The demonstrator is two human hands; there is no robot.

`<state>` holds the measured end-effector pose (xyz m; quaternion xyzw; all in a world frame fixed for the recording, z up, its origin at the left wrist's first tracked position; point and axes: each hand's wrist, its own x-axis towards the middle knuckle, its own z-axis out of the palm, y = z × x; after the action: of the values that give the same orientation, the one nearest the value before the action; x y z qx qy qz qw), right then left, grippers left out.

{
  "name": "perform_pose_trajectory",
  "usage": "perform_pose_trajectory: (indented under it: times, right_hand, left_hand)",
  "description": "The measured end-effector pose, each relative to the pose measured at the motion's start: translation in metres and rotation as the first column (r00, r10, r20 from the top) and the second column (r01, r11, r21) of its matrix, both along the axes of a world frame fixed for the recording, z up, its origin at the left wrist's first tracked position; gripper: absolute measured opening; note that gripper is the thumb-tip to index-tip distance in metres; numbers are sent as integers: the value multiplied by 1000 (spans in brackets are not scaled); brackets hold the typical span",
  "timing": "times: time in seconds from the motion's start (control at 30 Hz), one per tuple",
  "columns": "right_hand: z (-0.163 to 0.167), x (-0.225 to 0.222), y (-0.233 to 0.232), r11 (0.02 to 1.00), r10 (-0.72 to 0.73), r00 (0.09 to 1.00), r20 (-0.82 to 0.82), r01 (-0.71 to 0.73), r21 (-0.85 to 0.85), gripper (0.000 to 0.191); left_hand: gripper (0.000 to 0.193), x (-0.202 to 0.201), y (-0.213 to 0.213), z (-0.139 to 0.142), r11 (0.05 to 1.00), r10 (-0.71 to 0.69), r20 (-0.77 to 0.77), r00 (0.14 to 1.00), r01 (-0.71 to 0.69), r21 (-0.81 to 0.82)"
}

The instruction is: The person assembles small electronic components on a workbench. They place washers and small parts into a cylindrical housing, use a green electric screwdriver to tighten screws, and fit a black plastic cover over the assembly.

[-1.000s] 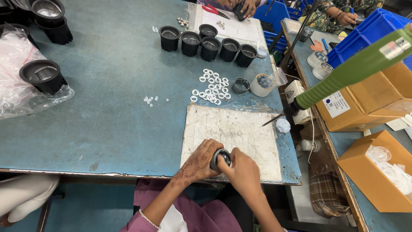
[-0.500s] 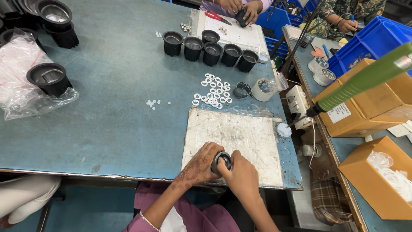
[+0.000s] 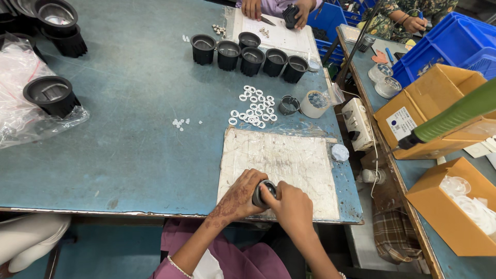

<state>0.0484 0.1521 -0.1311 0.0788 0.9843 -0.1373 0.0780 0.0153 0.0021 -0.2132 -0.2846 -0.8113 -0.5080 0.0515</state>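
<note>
Black ring [image 3: 264, 194] between both hands' fingers [image 3: 247, 192]

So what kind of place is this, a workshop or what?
Most likely a small assembly workshop or factory line. A row of identical black housings stands on the blue worktable, loose white rings lie beside them, and another person's hands work at the far end.

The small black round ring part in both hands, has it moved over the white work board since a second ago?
No. The small black round ring part sits at the white work board's near edge, between left hand and right hand, as before.
</note>
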Motion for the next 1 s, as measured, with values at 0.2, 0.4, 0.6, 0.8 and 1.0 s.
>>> perform_pose_trajectory:
  times: [0.2, 0.4, 0.6, 0.8, 1.0]
  right_hand:
    - [5, 5, 20, 879, 179, 937, -301, -289, -379, 48]
    - [-9, -1, 12, 954, 88, 987, -134, -122, -274, 40]
    - [-2, 1, 12, 943, 236, 946, -220, -278, -184, 45]
    - [-2, 3, 22, 821, 287, 857, -428, -450, -351, 43]
    - [-9, -6, 9, 986, 67, 998, -16, -68, -150, 49]
  left_hand:
    - [61, -2, 1, 2, 1000, 25, -6, 1000, -25, 18]
    - [55, 0, 0, 4, 1000, 13, -6, 1000, -13, 16]
    - [59, 1, -1, 6, 1000, 2, -37, 999, -2, -2]
    - [58, 0, 0, 2, 1000, -4, -15, 1000, 4, -19]
    - [61, 1, 0, 4, 1000, 14, 35, 999, -14, -4]
